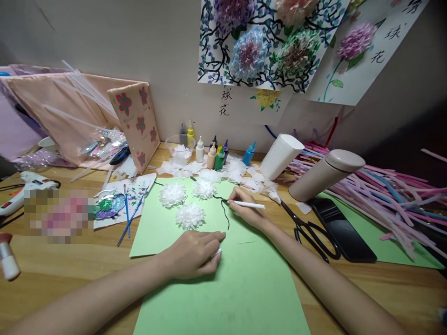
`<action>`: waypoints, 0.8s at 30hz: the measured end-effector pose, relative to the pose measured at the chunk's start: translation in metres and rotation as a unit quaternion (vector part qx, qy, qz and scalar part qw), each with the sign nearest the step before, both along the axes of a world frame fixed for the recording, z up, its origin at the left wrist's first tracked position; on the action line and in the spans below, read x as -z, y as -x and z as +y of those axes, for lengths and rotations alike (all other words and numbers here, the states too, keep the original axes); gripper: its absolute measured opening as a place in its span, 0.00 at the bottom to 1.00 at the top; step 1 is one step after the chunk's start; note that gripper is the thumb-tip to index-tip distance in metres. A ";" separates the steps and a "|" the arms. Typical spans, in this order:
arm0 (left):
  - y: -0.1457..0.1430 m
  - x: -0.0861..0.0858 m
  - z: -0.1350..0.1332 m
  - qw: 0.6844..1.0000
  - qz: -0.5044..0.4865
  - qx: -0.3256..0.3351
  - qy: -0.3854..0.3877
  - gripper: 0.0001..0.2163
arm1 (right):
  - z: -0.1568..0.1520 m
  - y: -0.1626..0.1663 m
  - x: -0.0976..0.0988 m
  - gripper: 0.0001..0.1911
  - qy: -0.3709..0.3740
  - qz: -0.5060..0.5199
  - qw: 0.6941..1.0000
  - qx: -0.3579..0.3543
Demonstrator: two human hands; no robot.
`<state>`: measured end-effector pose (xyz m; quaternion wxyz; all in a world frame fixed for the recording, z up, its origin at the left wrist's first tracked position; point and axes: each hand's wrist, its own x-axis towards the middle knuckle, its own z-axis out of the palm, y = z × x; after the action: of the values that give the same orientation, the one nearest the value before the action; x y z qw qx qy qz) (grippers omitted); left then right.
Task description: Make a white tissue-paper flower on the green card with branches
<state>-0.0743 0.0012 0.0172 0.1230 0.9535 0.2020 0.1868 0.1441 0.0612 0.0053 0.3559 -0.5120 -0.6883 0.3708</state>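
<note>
A light green sheet of paper [244,279] lies on the wooden table [70,270]. Three white tissue pompom flowers [189,215] are stuck on its upper part. My right hand [246,211] grips a white marker pen [248,204] with its tip on a black curved line [226,214] drawn beside the flowers. My left hand [193,253] rests knuckles up on the paper with fingers curled, a small white thing partly showing under the fingertips.
Black scissors [310,230], a dark phone [344,230], a beige bottle [326,174] and a white cup [281,156] lie to the right, with a heap of pink sticks [394,195]. Small paint bottles [214,153], brushes [131,216] and a glue gun [28,186] stand left and behind.
</note>
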 end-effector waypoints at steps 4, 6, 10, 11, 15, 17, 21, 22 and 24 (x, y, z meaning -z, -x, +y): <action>0.000 -0.001 0.000 1.000 0.002 -0.001 -0.004 0.06 | -0.001 0.001 -0.001 0.04 -0.007 -0.004 1.000 0.005; 0.000 -0.002 0.000 1.000 0.004 -0.003 -0.008 0.06 | -0.001 0.001 -0.003 0.04 -0.007 -0.002 1.000 0.000; -0.001 -0.004 0.000 1.000 -0.004 -0.006 -0.015 0.06 | -0.002 0.001 -0.005 0.04 -0.017 -0.003 1.000 0.005; -0.001 -0.004 0.000 1.000 -0.007 -0.005 -0.016 0.06 | -0.002 0.001 -0.004 0.04 -0.017 -0.004 1.000 0.003; -0.001 -0.002 0.000 1.000 -0.005 -0.004 -0.019 0.06 | -0.002 0.001 -0.003 0.04 -0.012 -0.001 1.000 0.009; -0.001 -0.002 0.000 1.000 -0.002 -0.004 -0.016 0.06 | -0.002 0.001 -0.003 0.04 -0.017 0.003 1.000 0.002; -0.001 -0.001 0.000 1.000 0.001 -0.003 -0.010 0.06 | -0.002 0.000 -0.002 0.04 -0.008 0.007 1.000 -0.003; -0.001 -0.001 0.000 1.000 0.001 -0.003 -0.008 0.06 | -0.001 0.000 -0.002 0.04 -0.005 0.007 1.000 0.003; -0.001 -0.001 0.000 1.000 -0.002 -0.004 -0.005 0.06 | -0.001 0.000 -0.001 0.04 -0.003 0.007 1.000 0.005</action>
<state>-0.0733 0.0008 0.0184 0.1182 0.9529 0.2052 0.1898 0.1442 0.0601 0.0060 0.3642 -0.5115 -0.6844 0.3705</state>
